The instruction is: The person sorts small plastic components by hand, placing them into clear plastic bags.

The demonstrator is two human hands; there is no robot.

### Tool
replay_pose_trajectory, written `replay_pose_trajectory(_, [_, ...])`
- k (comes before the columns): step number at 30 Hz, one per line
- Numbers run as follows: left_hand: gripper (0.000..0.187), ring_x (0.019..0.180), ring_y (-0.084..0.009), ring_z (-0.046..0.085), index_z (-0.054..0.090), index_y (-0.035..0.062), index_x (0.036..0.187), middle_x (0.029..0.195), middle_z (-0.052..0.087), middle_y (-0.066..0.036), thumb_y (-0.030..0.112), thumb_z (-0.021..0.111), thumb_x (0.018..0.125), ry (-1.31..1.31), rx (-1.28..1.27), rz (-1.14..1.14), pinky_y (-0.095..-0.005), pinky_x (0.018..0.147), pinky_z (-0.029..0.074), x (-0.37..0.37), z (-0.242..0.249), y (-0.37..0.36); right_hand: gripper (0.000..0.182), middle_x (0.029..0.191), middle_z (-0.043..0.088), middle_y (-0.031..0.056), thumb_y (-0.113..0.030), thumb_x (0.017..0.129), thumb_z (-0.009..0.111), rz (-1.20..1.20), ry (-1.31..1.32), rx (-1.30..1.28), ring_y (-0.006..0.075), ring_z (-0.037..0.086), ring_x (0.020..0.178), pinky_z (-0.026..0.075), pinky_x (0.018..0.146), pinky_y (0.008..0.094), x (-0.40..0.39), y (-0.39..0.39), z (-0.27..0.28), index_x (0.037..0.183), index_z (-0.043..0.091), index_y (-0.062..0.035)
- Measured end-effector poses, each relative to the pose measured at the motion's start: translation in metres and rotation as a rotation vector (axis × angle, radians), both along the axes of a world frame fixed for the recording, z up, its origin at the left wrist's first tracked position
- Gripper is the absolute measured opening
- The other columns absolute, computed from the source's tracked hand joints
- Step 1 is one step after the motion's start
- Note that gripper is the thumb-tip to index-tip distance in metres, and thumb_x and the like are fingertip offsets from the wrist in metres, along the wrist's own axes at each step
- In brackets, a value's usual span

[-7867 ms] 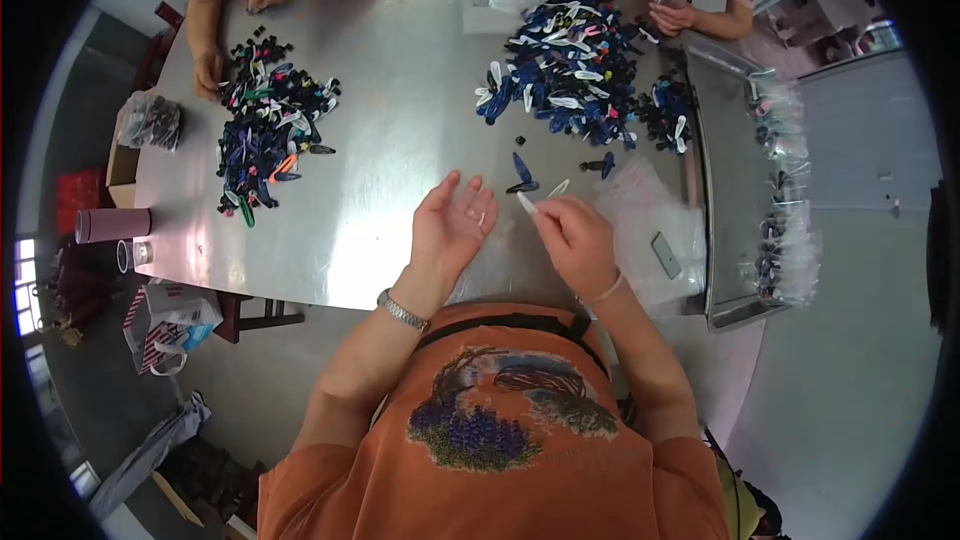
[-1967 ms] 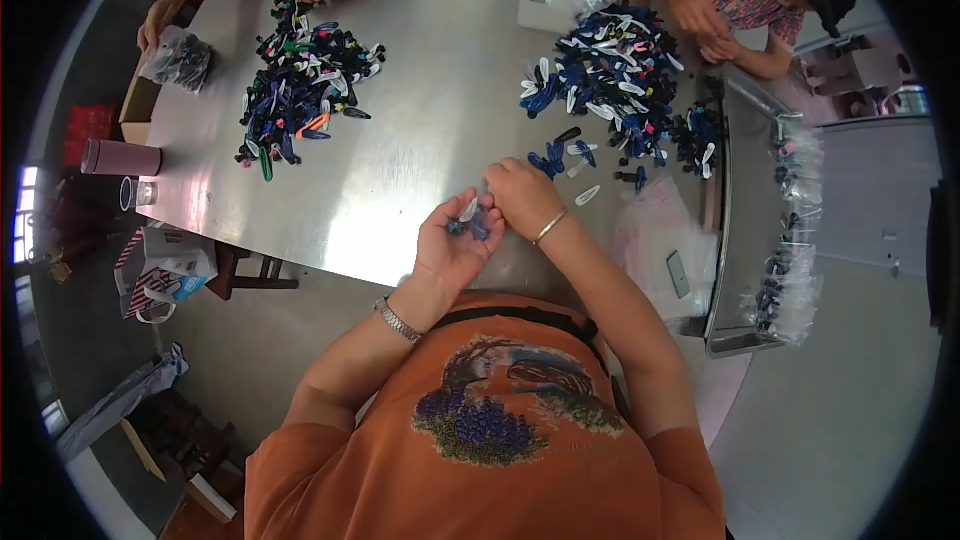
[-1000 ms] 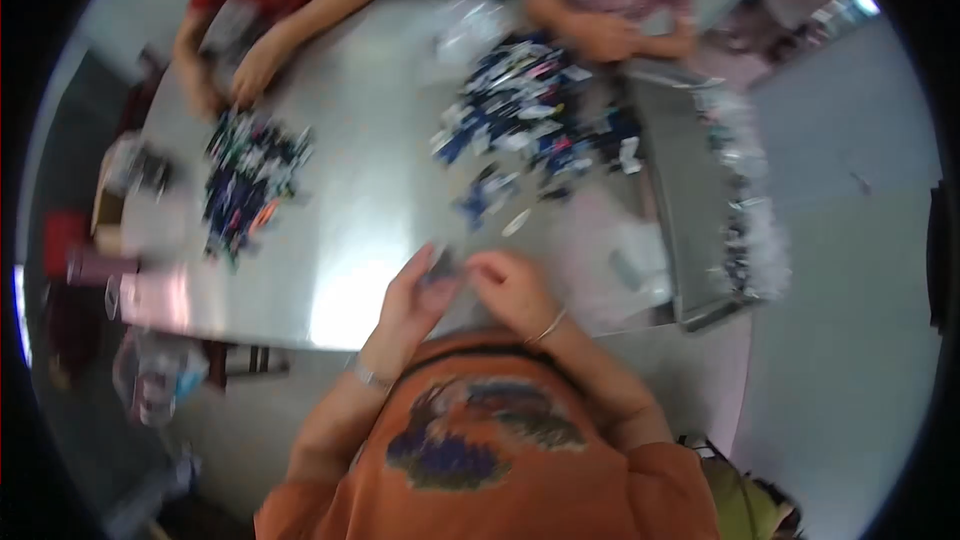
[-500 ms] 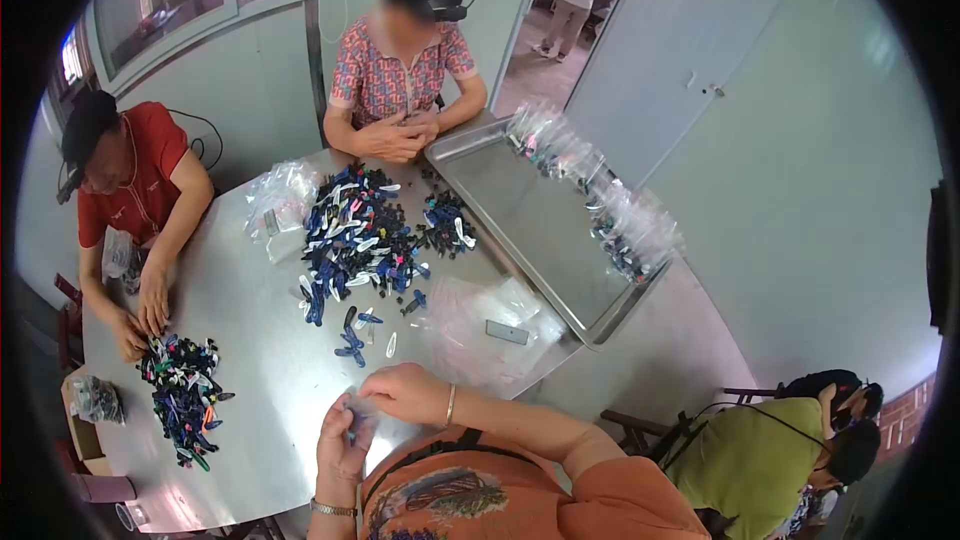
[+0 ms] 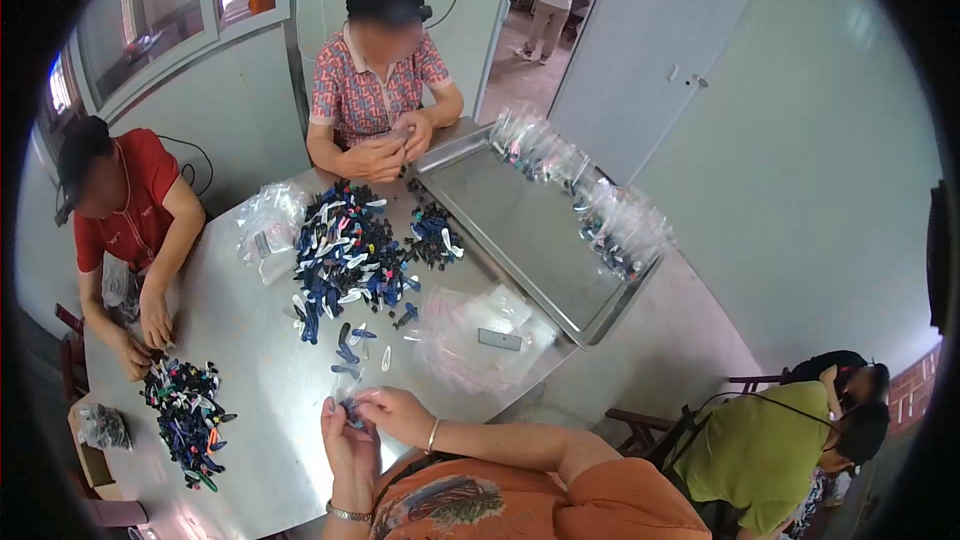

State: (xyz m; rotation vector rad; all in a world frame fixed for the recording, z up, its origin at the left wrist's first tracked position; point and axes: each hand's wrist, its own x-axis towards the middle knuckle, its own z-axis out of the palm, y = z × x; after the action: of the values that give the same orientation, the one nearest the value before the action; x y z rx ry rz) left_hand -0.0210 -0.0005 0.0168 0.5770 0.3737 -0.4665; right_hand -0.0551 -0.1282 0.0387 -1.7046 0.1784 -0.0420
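At the table's near edge, my left hand (image 5: 348,448) and my right hand (image 5: 397,416) are close together, fingers closed on a small clear plastic bag (image 5: 343,392). Something dark blue shows between the fingertips, most likely clips in the bag, though the fingers hide most of it. Just beyond lie a few loose blue clips (image 5: 345,340) and a single white clip (image 5: 387,358). Farther off is a big heap of blue, black and white clips (image 5: 345,250), with a smaller pile of dark clips (image 5: 436,238) beside it.
Flat clear bags (image 5: 450,340) lie to the right under a grey bar (image 5: 499,340). A metal tray (image 5: 500,240) carries filled bags (image 5: 625,225) along its far side. Two co-workers sit across the steel table (image 5: 270,360); another clip pile (image 5: 188,420) is at left.
My hands have turned a little, and the clear bag now shows beyond my fingertips. The view has shifted slightly. The co-worker opposite has raised their hands, pinching something small.
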Motion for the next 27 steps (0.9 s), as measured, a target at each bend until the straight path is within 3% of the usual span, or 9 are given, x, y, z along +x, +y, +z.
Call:
replay_pose_trajectory(5, [0.026,0.077,-0.0184,0.058,0.047,0.0115,0.112,0.093,0.061,-0.006,0.01,0.057,0.088,0.084,-0.043,0.005,-0.0322,0.068,0.052,0.006,-0.017,0.006,0.021,0.085,0.063,0.0111,-0.017,0.088,0.055,-0.137,-0.13,-0.065,0.0199,0.061,0.072,0.049,0.066,0.0306,-0.004,-0.025,-0.005,0.102,0.063,-0.0023])
replay_pose_trajectory(7, [0.021,0.068,-0.0175,0.059,0.048,0.0078,0.109,0.086,0.061,-0.008,0.008,0.055,0.089,0.005,0.287,0.006,-0.0315,0.065,0.052,0.003,-0.008,0.004,0.021,0.087,0.064,0.0115,-0.017,0.089,0.056,-0.152,-0.214,-0.154,0.0191,0.061,0.073,0.049,0.067,0.0298,-0.007,-0.05,0.007,0.102,0.063,-0.0024])
replay_pose_trajectory(11, [0.018,0.06,-0.0166,0.058,0.047,0.0015,0.107,0.085,0.06,-0.012,0.003,0.049,0.089,-0.109,0.409,-0.076,-0.029,0.06,0.053,0.003,-0.018,0.004,0.019,0.086,0.064,0.0093,-0.016,0.089,0.058,-0.398,-0.344,-0.48,0.0167,0.061,0.073,0.049,0.068,0.0283,-0.023,-0.123,0.043,0.102,0.064,-0.0038])
replay_pose_trajectory(15, [0.019,0.061,-0.0166,0.057,0.047,0.0019,0.108,0.084,0.06,-0.012,0.003,0.05,0.089,-0.131,0.466,-0.113,-0.0286,0.061,0.053,0.004,-0.026,0.004,0.021,0.088,0.066,0.001,-0.018,0.091,0.056,-0.799,-0.267,-0.236,0.0073,0.057,0.079,0.047,0.07,0.0253,-0.049,-0.213,0.047,0.104,0.064,-0.0027])
replay_pose_trajectory(17, [0.02,0.063,-0.0171,0.057,0.047,0.0016,0.109,0.086,0.06,-0.013,0.003,0.05,0.089,-0.166,0.374,-0.119,-0.029,0.062,0.053,0.005,-0.032,0.009,0.021,0.089,0.068,0.0055,-0.017,0.09,0.057,-0.938,-0.233,-0.31,0.0095,0.059,0.079,0.047,0.07,0.0255,-0.066,-0.258,0.036,0.101,0.065,-0.0013])
replay_pose_trajectory(19, [0.021,0.064,-0.0174,0.057,0.047,0.0015,0.11,0.088,0.059,-0.013,0.002,0.05,0.089,-0.147,0.397,-0.144,-0.0293,0.063,0.053,0.004,-0.015,0.005,0.021,0.083,0.068,0.0097,-0.017,0.088,0.056,-0.952,-0.017,-0.639,0.0122,0.061,0.075,0.048,0.068,0.0274,-0.088,-0.286,0.032,0.098,0.065,-0.0005])
replay_pose_trajectory(21, [0.022,0.067,-0.0178,0.058,0.047,0.001,0.112,0.092,0.058,-0.014,0.002,0.049,0.09,-0.111,0.406,-0.148,-0.0298,0.066,0.054,0.006,-0.017,0.01,0.022,0.081,0.066,0.0173,-0.02,0.086,0.056,-0.944,0.012,-0.768,0.0266,0.065,0.075,0.049,0.069,0.0349,-0.107,-0.312,0.01,0.094,0.067,-0.0023])
replay_pose_trajectory(24, [0.023,0.067,-0.0175,0.058,0.047,0.0006,0.112,0.092,0.058,-0.014,0.002,0.048,0.09,-0.114,0.419,-0.193,-0.0304,0.067,0.055,0.007,-0.016,0.01,0.023,0.078,0.067,0.0115,-0.02,0.085,0.058,-1.021,0.152,-0.576,0.0188,0.064,0.073,0.049,0.067,0.0321,-0.125,-0.354,-0.016,0.097,0.066,-0.0019])
replay_pose_trajectory(27, [0.024,0.067,-0.0169,0.058,0.047,0.0002,0.113,0.092,0.058,-0.013,0.001,0.046,0.09,-0.097,0.398,-0.221,-0.0295,0.066,0.055,0.012,-0.022,0.014,0.026,0.078,0.067,0.012,-0.022,0.083,0.06,-1.059,0.308,-0.631,0.0204,0.064,0.077,0.049,0.07,0.0325,-0.13,-0.397,-0.028,0.097,0.066,-0.0006])
